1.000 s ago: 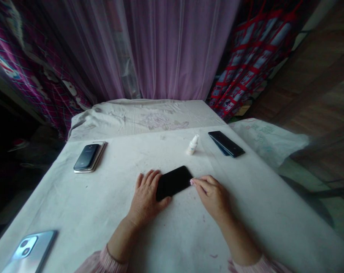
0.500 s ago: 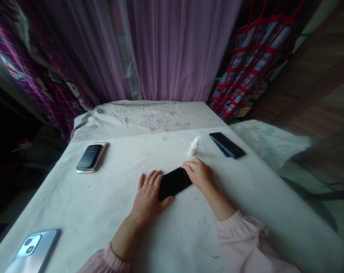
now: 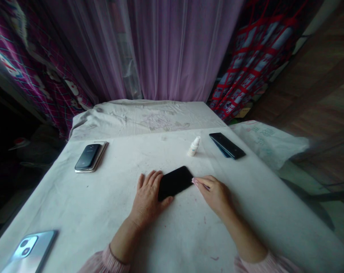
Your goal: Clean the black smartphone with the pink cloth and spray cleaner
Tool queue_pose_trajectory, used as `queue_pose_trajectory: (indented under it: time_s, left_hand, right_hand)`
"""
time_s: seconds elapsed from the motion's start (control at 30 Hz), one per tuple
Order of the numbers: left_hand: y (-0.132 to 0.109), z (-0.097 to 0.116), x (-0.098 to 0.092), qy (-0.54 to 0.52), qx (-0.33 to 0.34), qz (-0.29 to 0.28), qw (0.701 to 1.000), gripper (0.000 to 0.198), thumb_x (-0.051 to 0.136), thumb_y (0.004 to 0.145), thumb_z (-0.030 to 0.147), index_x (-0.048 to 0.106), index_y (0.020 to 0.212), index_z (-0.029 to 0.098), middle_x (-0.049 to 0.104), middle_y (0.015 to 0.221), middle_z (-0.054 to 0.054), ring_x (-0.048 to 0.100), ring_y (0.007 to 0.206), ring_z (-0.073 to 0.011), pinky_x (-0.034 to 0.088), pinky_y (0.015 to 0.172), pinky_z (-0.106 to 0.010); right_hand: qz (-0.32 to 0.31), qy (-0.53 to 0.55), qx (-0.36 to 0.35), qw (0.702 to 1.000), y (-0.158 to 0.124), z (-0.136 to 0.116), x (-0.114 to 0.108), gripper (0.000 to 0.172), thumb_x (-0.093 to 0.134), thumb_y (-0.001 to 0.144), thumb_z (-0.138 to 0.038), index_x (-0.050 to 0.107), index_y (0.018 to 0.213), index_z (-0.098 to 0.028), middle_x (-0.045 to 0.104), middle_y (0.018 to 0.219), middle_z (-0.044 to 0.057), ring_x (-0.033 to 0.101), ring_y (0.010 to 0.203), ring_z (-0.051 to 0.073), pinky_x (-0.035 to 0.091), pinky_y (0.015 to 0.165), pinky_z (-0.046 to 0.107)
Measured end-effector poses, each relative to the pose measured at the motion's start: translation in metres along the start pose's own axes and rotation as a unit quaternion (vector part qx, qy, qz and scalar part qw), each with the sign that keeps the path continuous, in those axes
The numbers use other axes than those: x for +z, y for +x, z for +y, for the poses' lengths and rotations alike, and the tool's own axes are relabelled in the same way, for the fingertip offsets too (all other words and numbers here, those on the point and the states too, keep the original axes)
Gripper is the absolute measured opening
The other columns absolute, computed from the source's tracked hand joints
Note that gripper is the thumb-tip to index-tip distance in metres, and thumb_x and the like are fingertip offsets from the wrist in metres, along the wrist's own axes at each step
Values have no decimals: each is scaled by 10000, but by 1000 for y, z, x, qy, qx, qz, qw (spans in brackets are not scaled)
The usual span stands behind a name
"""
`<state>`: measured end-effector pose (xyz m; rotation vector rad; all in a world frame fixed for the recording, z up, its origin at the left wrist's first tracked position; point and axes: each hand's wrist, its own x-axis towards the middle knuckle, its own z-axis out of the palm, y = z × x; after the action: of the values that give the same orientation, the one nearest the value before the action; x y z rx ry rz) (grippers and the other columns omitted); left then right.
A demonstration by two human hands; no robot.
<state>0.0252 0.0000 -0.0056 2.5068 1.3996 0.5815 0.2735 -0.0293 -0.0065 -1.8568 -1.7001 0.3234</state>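
Note:
A black smartphone (image 3: 176,182) lies screen up on the white-covered table. My left hand (image 3: 147,195) grips its left end, fingers along the far edge and thumb on the near one. At the phone's right end, my right hand (image 3: 214,191) is closed in a pinch. A small pale pink wad (image 3: 194,181), maybe cloth or tissue, pokes out from those fingertips and meets the phone's edge; the rest of it is hidden in the hand. Beyond the phone stands a small white spray bottle (image 3: 194,146), upright.
Two stacked phones (image 3: 88,156) lie at the left, and another dark pair (image 3: 227,145) at the back right. A silver-blue phone (image 3: 32,252) rests camera side up at the near left. Purple curtains (image 3: 174,49) hang behind the table (image 3: 117,216).
My right hand has moved from the phone's far right corner down and right to its right end, so that the corner now shows. The left hand keeps its hold.

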Motion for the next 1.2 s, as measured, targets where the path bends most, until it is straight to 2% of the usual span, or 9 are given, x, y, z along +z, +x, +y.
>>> queue_pose_trajectory:
  time_s: [0.1, 0.27, 0.43, 0.63, 0.73, 0.9, 1.07, 1.2]
  left_hand:
    - [0, -1, 0, -4, 4, -9, 1000, 654, 671, 805, 436, 451, 1360, 167, 526, 1414, -151, 418, 1346, -359, 195, 1132, -633]
    - [0, -4, 2, -6, 8, -12, 1000, 655, 661, 816, 430, 438, 1376, 174, 513, 1428, -151, 406, 1357, -356, 188, 1134, -632]
    - [0, 0, 1, -3, -2, 3, 1000, 644, 684, 795, 432, 469, 1347, 179, 540, 1399, -150, 431, 1339, -350, 212, 1133, -616]
    - [1, 2, 0, 3, -16, 4, 1000, 632, 685, 789, 472, 501, 1306, 158, 533, 1401, -165, 436, 1332, -359, 232, 1125, -624]
    - [1, 1, 1, 5, -12, 4, 1000, 637, 667, 804, 477, 491, 1328, 161, 529, 1407, -155, 431, 1335, -357, 231, 1126, -623]
    - [2, -1, 1, 16, -9, -9, 1000, 671, 650, 815, 485, 473, 1371, 153, 521, 1418, -154, 423, 1335, -362, 231, 1121, -622]
    - [3, -3, 0, 25, 5, -9, 1000, 658, 620, 838, 498, 476, 1381, 155, 527, 1408, -154, 434, 1324, -358, 223, 1123, -617]
    - [4, -2, -2, 29, 19, -10, 999, 640, 619, 845, 491, 482, 1377, 163, 538, 1395, -163, 446, 1317, -354, 214, 1124, -618]
  right_hand:
    - [6, -8, -6, 1000, 6, -1, 3, 223, 556, 895, -351, 772, 905, -294, 732, 904, 10, 685, 751, 170, 502, 668, 262]
    - [16, -47, -22, 999, 44, -13, 17, 147, 634, 852, -333, 774, 827, -297, 728, 839, 7, 661, 683, 153, 468, 607, 243]
    - [20, -76, -15, 997, 63, -23, 26, 152, 626, 865, -323, 772, 842, -291, 728, 868, 19, 668, 740, 172, 468, 631, 253]
    - [21, -37, -14, 999, 36, -10, 21, 199, 578, 889, -341, 770, 910, -291, 726, 883, 25, 675, 702, 164, 492, 626, 255]
    - [30, 2, -33, 999, 18, 1, 16, 222, 554, 904, -343, 763, 940, -278, 722, 916, 29, 686, 749, 172, 520, 660, 265]
    - [42, 61, -109, 991, 4, 8, 10, 228, 531, 936, -307, 746, 982, -247, 706, 888, 33, 687, 794, 160, 542, 713, 250]
    - [50, 14, -220, 974, 4, -1, 5, 220, 520, 955, -248, 734, 1002, -237, 673, 851, 39, 655, 772, 150, 527, 713, 244]
    - [26, -16, -268, 963, 2, -16, 10, 228, 499, 972, -239, 727, 978, -239, 647, 837, 41, 632, 773, 151, 525, 730, 258]
